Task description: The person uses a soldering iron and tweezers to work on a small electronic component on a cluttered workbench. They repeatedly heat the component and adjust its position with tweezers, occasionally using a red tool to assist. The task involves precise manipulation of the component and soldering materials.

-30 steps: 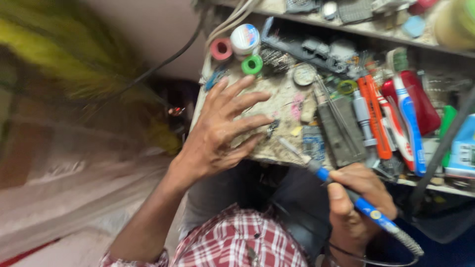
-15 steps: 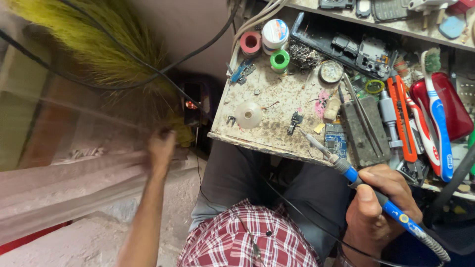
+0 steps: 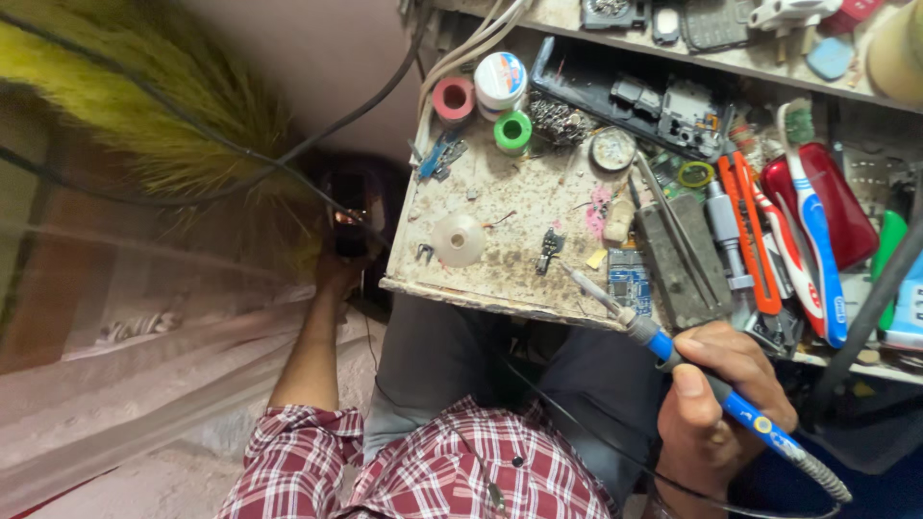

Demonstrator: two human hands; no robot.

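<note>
Nearest the camera, at lower right: right hand (image 3: 716,404), fingers curled round the blue handle of one soldering iron (image 3: 711,389), thumb laid along the grip. Iron's long axis runs diagonally, cord end low and right, metal tip high and left, pointing over the front edge of the bench (image 3: 510,207) toward a small blue circuit board (image 3: 630,279) just beside the tip. Lap below: grey trousers, red checked shirt (image 3: 423,471). One thin black wire crosses the lap beneath the iron. Left hand (image 3: 341,269), off the bench's left edge, arm stretched away, closed on a dark object (image 3: 351,211) in shadow; the exact grip cannot be told. On the bench top, near the front: one translucent round disc (image 3: 459,240), one small black metal part (image 3: 549,245), one grey flat block (image 3: 678,264) right of the board, tweezers lying across it. Right of these, crowding the iron's side: one orange cutter (image 3: 750,235), one toothbrush (image 3: 812,226) in white, blue and red, one red case (image 3: 827,207). Farther back: three tape rolls, pink (image 3: 453,98), white (image 3: 501,80), green (image 3: 512,131); one round tin (image 3: 612,149); one dark opened phone body (image 3: 635,96). Beyond, far left: yellow-green broom (image 3: 144,106), black cables draped over it.
</note>
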